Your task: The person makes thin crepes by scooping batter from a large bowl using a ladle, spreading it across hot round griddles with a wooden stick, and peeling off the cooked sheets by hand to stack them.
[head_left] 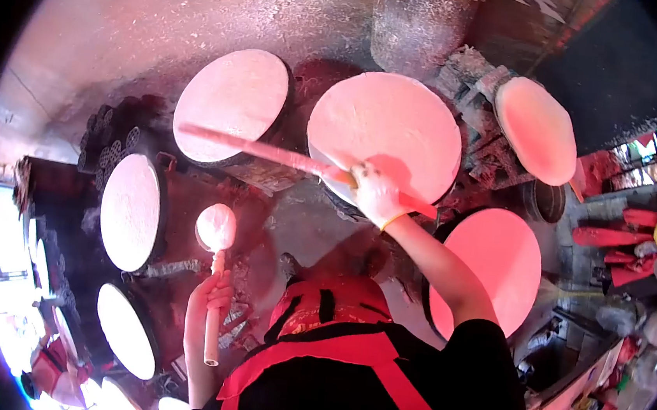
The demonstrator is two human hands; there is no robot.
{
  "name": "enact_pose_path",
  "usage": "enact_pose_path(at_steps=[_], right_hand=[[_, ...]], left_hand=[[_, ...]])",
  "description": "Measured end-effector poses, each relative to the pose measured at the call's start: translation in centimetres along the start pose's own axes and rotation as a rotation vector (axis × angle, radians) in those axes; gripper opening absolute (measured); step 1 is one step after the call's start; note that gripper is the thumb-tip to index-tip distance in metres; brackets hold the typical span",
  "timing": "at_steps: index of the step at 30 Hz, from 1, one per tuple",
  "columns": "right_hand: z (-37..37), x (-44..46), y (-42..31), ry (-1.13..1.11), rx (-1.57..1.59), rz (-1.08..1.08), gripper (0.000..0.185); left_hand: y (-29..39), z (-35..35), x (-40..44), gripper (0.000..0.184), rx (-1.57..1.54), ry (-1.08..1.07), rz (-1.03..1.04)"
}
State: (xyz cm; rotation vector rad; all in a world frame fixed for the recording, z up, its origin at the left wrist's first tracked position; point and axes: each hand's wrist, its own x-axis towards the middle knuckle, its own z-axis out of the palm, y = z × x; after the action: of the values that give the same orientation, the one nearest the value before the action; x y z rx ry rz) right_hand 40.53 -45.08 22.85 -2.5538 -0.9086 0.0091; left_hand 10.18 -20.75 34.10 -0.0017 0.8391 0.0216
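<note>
My left hand point(215, 295) is wrapped round the handle of a ladle point(212, 335). The ladle's round bowl points away from me and is coated or filled with something pale. My right hand point(376, 193), whitish with a yellow band at the wrist, grips a long flat wooden stick point(271, 151). It is over the near edge of the middle round griddle point(386, 124), which is covered by a pale, thin layer. The stick reaches left towards the far-left griddle point(231, 107); whether it touches either surface I cannot tell.
Several more pale-covered round griddles surround me, including a left one point(131, 213), a right one point(491, 270) and a far-right one point(537, 129). Perforated dark cylinders point(111, 143) are stacked at left. A large drum point(420, 29) stands behind, beside stacked bricks point(472, 77). Another person point(56, 372) is at lower left.
</note>
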Motion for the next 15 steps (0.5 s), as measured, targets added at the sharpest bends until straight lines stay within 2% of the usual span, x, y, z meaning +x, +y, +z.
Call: enact_pose_path(at_steps=[1,2,4,5,7,10,11,13,14,15], right_hand=[[-1.8,0.9,0.1,0.023,-0.005,0.032,0.021],[-3.4,2.2,1.2,0.078,0.045,0.066,0.023],[-13.5,4.1,0.9,0.031,0.006,0.151,0.035],[-16.4,4.4,2.4,0.187,0.176,0.132,0.031],[-20.3,6.4,10.2,0.361,0.497,0.173,0.021],[-31.6,5.2,21.0,0.602,0.656,0.157,0.025],[-34.7,3.4,20.3,0.744,0.641,0.336,0.035],[-38.8,0.5,23.8,0.848,0.600,0.706,0.055],[-39.4,-0.6,26.8,0.920,0.589,0.790,0.058],[-38.4,-1.7,30.8,0.991,0.577,0.878,0.061]], left_hand=[[-0.9,0.1,-0.1,0.015,-0.045,0.001,-0.022],[-2.1,0.8,-0.2,0.016,0.029,0.023,0.044],[-3.5,1.4,-0.1,0.017,0.028,0.020,0.050],[-4.0,2.0,0.0,0.017,0.035,0.017,0.048],[-4.7,3.4,0.2,0.017,0.077,0.001,0.038],[-5.3,6.2,0.8,0.017,0.121,0.002,0.030],[-5.4,7.0,1.1,0.017,0.143,-0.024,0.012],[-5.2,8.6,2.0,0.017,0.191,-0.075,-0.034],[-5.1,9.4,2.3,0.017,0.317,-0.051,0.014],[-4.6,9.6,2.9,0.019,0.210,-0.089,-0.090]])
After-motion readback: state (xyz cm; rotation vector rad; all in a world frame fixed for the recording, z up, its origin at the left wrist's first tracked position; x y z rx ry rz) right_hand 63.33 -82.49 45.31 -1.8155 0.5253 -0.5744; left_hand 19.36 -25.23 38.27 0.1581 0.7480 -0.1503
